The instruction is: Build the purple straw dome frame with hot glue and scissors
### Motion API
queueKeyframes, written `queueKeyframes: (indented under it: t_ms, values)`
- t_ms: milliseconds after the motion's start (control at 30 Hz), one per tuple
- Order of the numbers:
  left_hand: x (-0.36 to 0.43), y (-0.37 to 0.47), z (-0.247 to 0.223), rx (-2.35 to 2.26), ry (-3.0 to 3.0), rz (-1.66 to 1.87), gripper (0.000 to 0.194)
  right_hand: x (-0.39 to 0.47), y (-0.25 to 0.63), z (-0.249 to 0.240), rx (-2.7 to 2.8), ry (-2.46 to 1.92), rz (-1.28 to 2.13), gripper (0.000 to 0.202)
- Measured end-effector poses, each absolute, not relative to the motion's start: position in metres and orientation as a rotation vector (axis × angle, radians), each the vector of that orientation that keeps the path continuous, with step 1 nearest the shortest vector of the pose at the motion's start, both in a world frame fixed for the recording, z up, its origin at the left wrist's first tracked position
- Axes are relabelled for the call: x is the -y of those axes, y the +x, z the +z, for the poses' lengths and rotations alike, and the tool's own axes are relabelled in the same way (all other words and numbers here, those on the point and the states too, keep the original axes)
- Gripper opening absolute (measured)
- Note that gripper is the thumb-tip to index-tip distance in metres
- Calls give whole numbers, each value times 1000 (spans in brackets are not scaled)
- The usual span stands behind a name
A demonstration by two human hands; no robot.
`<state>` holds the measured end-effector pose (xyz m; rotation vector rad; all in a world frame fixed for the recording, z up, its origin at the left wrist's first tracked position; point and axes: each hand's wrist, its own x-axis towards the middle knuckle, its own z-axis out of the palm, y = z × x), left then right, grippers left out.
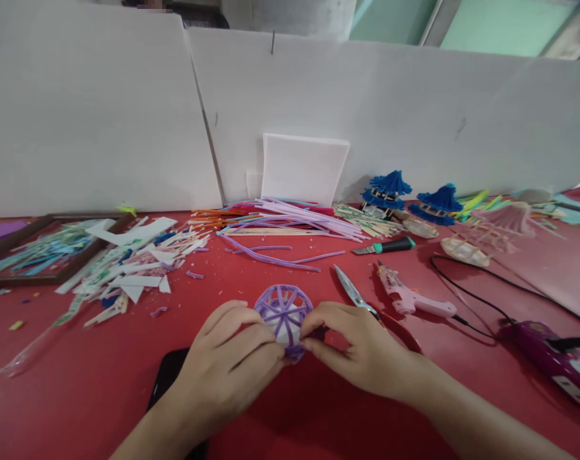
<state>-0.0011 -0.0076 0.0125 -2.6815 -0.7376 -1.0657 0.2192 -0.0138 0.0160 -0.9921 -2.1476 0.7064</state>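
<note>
Both forearms reach in from the lower edge over the red tabletop (pixel 79 402), the hands nearly meeting. Between them is one round purple openwork piece with spokes (pixel 285 314), white showing inside. The left hand (pixel 237 351) curls its fingers against the piece's left side; the right hand (pixel 347 342) pinches its right rim between thumb and forefinger. Beyond lie one pair of silver-bladed scissors (pixel 351 287), one pink glue gun (pixel 409 298) and one black-and-teal utility knife (pixel 390 245). At left, one brown rectangular frame (pixel 26 279) encloses loose pale blue and green strips (pixel 48 248).
</note>
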Motion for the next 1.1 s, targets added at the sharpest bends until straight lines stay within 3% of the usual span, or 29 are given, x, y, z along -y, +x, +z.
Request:
queueKeyframes:
  t_ms: [1100]
  values:
    - [9, 2, 15, 688, -2554, -1120, 16, 17, 217, 11, 2095, -993, 657, 10]
